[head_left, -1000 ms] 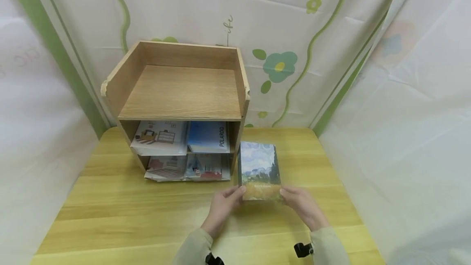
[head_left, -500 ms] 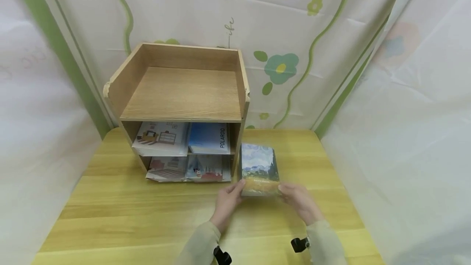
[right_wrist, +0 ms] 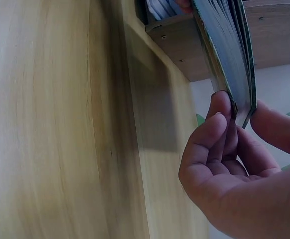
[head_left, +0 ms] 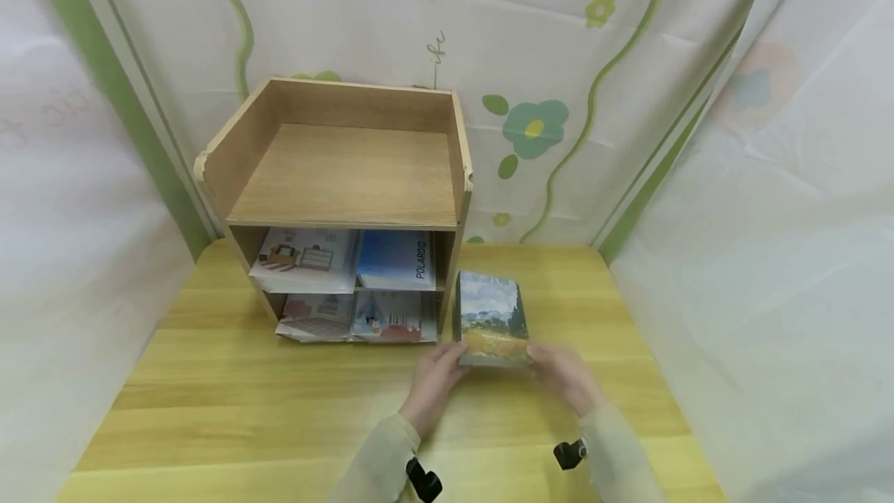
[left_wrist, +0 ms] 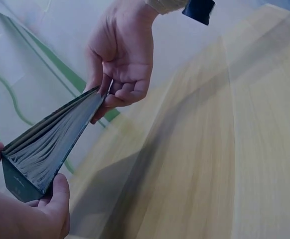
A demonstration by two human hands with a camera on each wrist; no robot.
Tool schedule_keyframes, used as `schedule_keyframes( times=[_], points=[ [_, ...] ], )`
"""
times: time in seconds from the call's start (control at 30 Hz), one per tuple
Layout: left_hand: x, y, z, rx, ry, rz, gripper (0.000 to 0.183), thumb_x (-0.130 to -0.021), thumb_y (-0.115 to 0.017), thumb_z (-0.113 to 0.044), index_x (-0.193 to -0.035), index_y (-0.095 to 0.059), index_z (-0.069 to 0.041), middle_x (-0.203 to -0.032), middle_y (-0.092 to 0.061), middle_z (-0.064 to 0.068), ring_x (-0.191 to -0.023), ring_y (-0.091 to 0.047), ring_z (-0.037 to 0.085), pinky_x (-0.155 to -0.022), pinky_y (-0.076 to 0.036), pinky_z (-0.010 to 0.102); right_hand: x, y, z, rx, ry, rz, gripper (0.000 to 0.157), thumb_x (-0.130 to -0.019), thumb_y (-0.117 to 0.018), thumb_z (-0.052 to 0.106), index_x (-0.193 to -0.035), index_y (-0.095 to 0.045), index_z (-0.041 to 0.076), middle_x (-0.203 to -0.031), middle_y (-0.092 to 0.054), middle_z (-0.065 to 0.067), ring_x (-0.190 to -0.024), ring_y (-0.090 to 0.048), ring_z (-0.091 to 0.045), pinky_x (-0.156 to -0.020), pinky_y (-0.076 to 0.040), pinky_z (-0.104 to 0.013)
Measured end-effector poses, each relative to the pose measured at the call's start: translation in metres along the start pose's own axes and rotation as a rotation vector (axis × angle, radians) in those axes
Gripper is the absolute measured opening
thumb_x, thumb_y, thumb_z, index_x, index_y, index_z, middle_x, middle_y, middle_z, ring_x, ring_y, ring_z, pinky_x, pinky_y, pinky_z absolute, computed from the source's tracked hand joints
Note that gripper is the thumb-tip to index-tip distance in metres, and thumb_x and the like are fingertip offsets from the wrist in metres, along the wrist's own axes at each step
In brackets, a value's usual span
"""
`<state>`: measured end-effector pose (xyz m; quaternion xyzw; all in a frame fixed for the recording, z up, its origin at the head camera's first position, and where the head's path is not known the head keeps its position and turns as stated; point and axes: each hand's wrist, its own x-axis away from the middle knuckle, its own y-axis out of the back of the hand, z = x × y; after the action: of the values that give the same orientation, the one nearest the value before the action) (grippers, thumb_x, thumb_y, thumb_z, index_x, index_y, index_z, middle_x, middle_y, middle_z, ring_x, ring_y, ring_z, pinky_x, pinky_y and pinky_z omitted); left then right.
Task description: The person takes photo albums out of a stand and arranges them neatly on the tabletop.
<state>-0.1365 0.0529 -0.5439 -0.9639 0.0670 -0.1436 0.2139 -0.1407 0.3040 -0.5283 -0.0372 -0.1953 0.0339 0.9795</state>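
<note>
A photo album with a painted landscape cover is held right of the wooden shelf unit. My left hand pinches its near left corner at the dark spine, thumb on top and fingers below. On the opposite side my right hand pinches the near right corner between thumb and fingers. From the left wrist, the album's page edges fan slightly between the covers, and the near end is above the table. The right wrist view shows my right thumb on one cover and curled fingers against the other.
The shelf unit stands at the back left. Its upper compartments hold a white illustrated book or box and a blue POLAROID one; more illustrated items lie below. Patterned curtains enclose the yellow wooden table.
The album's near edge has shifted slightly away from me and its cover looks more foreshortened. Both hands have moved forward with it, keeping their grip.
</note>
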Motion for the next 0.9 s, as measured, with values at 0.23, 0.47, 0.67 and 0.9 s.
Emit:
schedule_keyframes(
  times=[0.23,0.47,0.67,0.9],
  points=[
    [-0.007,-0.001,0.002,0.033,0.007,0.003,0.074,-0.096,-0.066,-0.034,-0.141,-0.036,0.016,-0.145,-0.038,0.031,-0.131,-0.042,0.041,-0.106,-0.042,0.041,-0.008,0.002,0.007,0.017,0.007,0.039,0.012,-0.096,-0.062,0.006,-0.103,-0.069,-0.001,-0.096,-0.067,-0.007,-0.087,-0.061,-0.018,-0.092,-0.052,-0.041],
    [-0.012,-0.003,0.006,-0.011,-0.008,-0.074,0.070,-0.097,-0.064,-0.035,-0.137,-0.040,0.017,-0.144,-0.037,0.034,-0.128,-0.044,0.045,-0.102,-0.046,0.042,-0.014,0.000,0.009,-0.005,-0.008,0.023,0.011,-0.095,-0.061,0.003,-0.101,-0.069,-0.001,-0.092,-0.067,-0.006,-0.083,-0.061,-0.016,-0.083,-0.054,-0.032],
    [-0.014,-0.003,0.009,-0.058,0.008,-0.149,0.070,-0.098,-0.062,-0.038,-0.136,-0.042,0.017,-0.143,-0.038,0.034,-0.123,-0.049,0.046,-0.101,-0.046,0.044,-0.021,-0.004,0.009,0.004,-0.033,-0.028,0.016,-0.093,-0.063,0.002,-0.106,-0.066,-0.007,-0.092,-0.066,-0.008,-0.082,-0.061,-0.017,-0.079,-0.055,-0.028],
    [-0.018,-0.001,0.011,-0.098,0.016,-0.172,0.079,-0.095,-0.062,-0.047,-0.138,-0.041,0.016,-0.143,-0.037,0.036,-0.119,-0.053,0.045,-0.103,-0.042,0.049,-0.030,-0.005,0.011,-0.014,-0.055,-0.030,0.013,-0.094,-0.061,0.001,-0.102,-0.066,-0.007,-0.089,-0.066,-0.009,-0.078,-0.062,-0.016,-0.076,-0.056,-0.028]
  ],
)
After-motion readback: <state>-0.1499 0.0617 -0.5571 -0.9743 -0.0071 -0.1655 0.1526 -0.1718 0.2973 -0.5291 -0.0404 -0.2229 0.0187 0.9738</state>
